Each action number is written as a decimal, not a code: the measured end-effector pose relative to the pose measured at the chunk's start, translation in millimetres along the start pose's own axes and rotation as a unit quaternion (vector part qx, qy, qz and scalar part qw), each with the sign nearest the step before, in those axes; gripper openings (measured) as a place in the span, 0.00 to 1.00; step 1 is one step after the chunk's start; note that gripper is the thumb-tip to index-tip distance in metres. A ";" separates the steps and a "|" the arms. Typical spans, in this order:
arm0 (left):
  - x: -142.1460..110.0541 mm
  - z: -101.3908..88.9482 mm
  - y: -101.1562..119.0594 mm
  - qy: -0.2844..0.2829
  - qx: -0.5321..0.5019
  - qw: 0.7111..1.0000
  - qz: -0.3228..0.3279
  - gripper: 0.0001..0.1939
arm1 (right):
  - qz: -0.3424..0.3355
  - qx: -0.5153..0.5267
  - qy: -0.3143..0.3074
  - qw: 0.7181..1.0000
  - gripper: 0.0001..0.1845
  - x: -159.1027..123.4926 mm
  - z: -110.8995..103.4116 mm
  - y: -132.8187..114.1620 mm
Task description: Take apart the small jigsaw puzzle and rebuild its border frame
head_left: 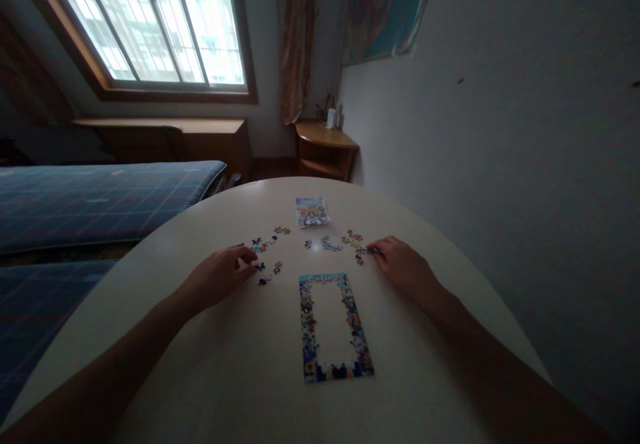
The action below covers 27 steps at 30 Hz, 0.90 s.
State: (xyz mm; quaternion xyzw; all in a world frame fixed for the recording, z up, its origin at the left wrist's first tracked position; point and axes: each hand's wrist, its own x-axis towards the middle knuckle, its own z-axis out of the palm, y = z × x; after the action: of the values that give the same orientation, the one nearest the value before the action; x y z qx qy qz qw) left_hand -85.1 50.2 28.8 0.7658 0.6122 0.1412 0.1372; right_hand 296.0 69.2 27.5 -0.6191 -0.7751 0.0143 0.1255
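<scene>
On the table lies a rectangular puzzle frame [309,324] of joined border pieces, its middle showing bare table. Beyond it, loose puzzle pieces [331,244] are spread in small groups. My left hand [223,276] rests at the left group, thumb and forefinger apart beside a dark blue puzzle piece [260,266]. At the right group, my right hand [403,265] has its fingertips closed on a small dark puzzle piece [374,251], partly hidden by the fingers. A printed picture sheet [311,212] with a colourful cartoon design lies behind the pieces.
The round white table [240,377] stands close to the wall [500,164] on my right. To the left is a bed with a blue checked mattress [110,197]. A wooden corner shelf [325,137] and a desk [210,125] stand behind, below the window.
</scene>
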 end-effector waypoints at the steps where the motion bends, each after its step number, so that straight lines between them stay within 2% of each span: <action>1: 0.2 0.5 -0.7 -0.004 -0.001 1.000 0.004 0.14 | 0.001 -0.002 -0.003 1.000 0.15 -0.1 -0.5 -0.5; 5: 1.6 4.6 -0.9 -0.004 -0.001 1.000 0.019 0.14 | 0.004 -0.011 -0.011 1.000 0.16 -0.7 -2.0 -2.6; 15: 5.3 8.4 -2.5 -0.002 -0.029 1.000 0.007 0.12 | 0.019 0.001 -0.016 1.000 0.15 1.8 -1.4 -2.8; 27: 6.7 13.7 -1.2 0.019 -0.030 0.999 0.028 0.13 | 0.018 0.071 0.030 0.997 0.12 7.3 5.6 3.2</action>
State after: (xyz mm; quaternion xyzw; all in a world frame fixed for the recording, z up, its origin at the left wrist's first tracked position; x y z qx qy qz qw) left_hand -79.6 56.5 16.0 0.7752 0.5887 0.1778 0.1443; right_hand 296.4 77.8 22.7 -0.6222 -0.7569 0.0530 0.1927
